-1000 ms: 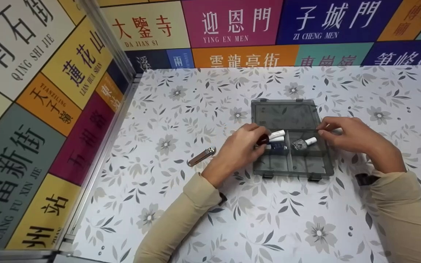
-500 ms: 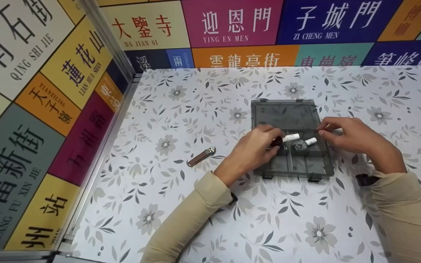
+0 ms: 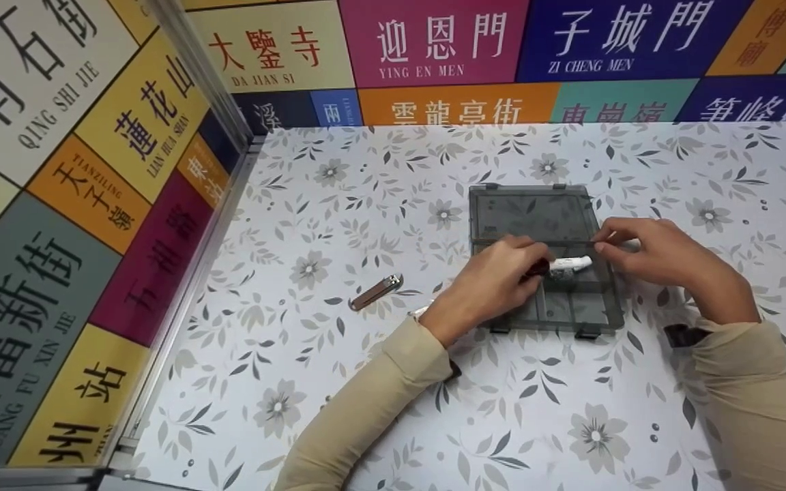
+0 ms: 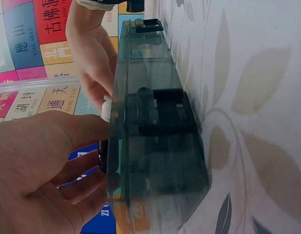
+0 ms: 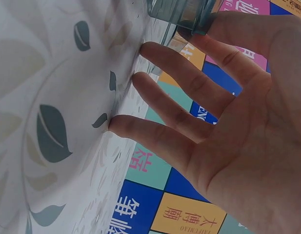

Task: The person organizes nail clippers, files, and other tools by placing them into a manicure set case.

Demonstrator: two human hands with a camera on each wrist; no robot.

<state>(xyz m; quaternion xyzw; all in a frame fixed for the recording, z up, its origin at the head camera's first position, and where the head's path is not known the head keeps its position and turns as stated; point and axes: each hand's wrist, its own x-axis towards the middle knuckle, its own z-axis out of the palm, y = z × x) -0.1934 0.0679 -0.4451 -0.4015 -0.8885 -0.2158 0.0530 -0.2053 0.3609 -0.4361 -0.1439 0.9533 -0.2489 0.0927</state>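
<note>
My left hand (image 3: 502, 279) pinches a dark red nail polish bottle (image 3: 538, 267) with a white cap (image 3: 570, 263), over the smoky see-through divided plastic box (image 3: 587, 310). In the left wrist view, the bottle (image 4: 102, 155) shows just beyond the box wall. A glittery clear nail polish bottle (image 3: 560, 277) lies in a right compartment, partly covered by the white cap. My left hand hides the left compartments. My right hand (image 3: 659, 256) grips the box's right edge between thumb and index finger. Its other fingers (image 5: 165, 136) touch the table in the right wrist view.
A nail clipper (image 3: 376, 292) lies left of the box on the flower-patterned table (image 3: 393, 402). The box's lid (image 3: 533, 213) lies folded back, away from me. Panels with large printed characters (image 3: 434, 44) stand along the table's back and left.
My left hand has moved right across the box with the dark red bottle, from the left compartment to above the glittery one. My right hand has stayed at the box edge.
</note>
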